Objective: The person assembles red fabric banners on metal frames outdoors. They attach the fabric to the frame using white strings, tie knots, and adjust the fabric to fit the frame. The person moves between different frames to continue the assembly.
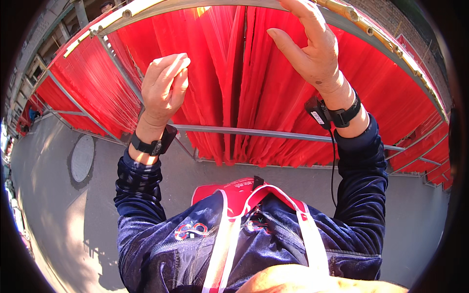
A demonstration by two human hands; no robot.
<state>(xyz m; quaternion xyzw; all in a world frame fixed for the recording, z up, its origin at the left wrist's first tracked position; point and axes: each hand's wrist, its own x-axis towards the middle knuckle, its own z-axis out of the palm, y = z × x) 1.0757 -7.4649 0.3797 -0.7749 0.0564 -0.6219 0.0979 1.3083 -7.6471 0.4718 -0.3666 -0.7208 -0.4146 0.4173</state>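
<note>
Long red cloth [215,63] hangs in folds from a rack in front of me, with a dark gap between two of its lengths. My left hand [163,88] is raised before the cloth, its fingertips pressed together in a pinch; anything between them is too small to make out. Higher and to the right, my right hand [312,51] reaches toward the top of the rack. Its thumb stands apart from the stretched fingers, some of which run out of the picture, and nothing shows in its grasp.
A grey metal bar [254,132] crosses the rack low down in front of the cloth. Bamboo poles [351,14] lie along the top rail. More red cloth [97,78] hangs at the left. A round cover [82,158] is set in the grey ground.
</note>
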